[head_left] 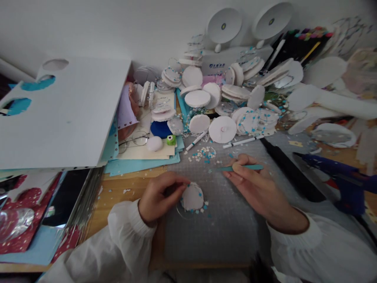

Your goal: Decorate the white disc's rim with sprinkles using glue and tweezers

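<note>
My left hand (160, 193) pinches the upper left edge of a small white foam-like disc (193, 197) between thumb and fingers. Tiny blue and white flower-shaped pieces dot the disc's rim, and a thin wire loops out at its lower left. Slim teal tweezers (249, 167) lie in my right hand (256, 184), whose fingers close around them. The tweezers' tip points left, just past a scatter of tiny blue and white paper flowers (206, 153) on the grey cutting mat (212, 239). Whether the tip grips a flower is too small to tell.
Many white discs (222, 129) with flowered wires crowd the back. A blue glue gun (338, 167) and a black bar-shaped object (294, 171) lie at right. White pens (243, 142) and a green craft punch (171, 140) sit behind the flowers. A large white board (64, 122) occupies the left.
</note>
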{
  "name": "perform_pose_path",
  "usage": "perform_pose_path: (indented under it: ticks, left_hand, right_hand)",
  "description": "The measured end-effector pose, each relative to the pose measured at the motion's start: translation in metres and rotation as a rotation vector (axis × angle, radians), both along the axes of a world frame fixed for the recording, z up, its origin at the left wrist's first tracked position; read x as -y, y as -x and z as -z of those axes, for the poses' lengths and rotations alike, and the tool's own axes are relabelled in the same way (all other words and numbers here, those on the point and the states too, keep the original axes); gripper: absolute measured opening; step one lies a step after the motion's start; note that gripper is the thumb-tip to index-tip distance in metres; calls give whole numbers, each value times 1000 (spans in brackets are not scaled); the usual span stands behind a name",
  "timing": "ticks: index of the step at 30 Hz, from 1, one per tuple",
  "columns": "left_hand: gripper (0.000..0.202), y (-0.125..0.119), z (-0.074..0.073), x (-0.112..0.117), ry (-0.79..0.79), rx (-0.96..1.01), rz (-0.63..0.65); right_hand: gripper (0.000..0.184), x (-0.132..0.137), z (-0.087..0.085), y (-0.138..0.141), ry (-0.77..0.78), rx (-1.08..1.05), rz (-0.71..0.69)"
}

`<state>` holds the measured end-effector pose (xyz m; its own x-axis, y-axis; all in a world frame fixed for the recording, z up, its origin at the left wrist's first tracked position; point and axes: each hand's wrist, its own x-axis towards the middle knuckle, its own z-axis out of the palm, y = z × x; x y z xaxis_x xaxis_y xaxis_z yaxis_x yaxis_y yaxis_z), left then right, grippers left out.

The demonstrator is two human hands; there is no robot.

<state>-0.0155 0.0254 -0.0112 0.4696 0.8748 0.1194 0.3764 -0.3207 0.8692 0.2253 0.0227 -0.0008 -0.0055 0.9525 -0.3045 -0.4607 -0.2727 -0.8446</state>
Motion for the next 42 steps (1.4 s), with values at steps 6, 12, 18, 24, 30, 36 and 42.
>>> perform_pose_path:
  ticks: [6, 12, 18, 24, 30, 36, 42]
  left_hand:
    - [20, -2, 7, 0, 105, 111, -176]
    - [23, -7, 6, 2, 122, 155, -170]
    - [39, 2, -4, 2, -104, 93, -23]
    - [71, 4, 0, 3, -236, -57, 175]
    - [72, -2, 9, 4, -262, -79, 66]
    - [88, -1, 0, 7, -399, 13, -99]
    - [9, 2, -17, 25, -292, 186, 51]
  right_hand:
    - [22, 0, 1, -2, -19, 103, -6]
    - [23, 0, 1, -1, -45, 130, 4]
    - [18, 1, 2, 0, -114, 127, -5]
    - [18, 0, -1, 0, -160, 155, 50]
    - [16, 12, -11, -2, -229, 231, 101]
    - [11, 28, -10, 3, -317, 403, 159]
    - [25, 49, -20, 7, -763, 826, 113]
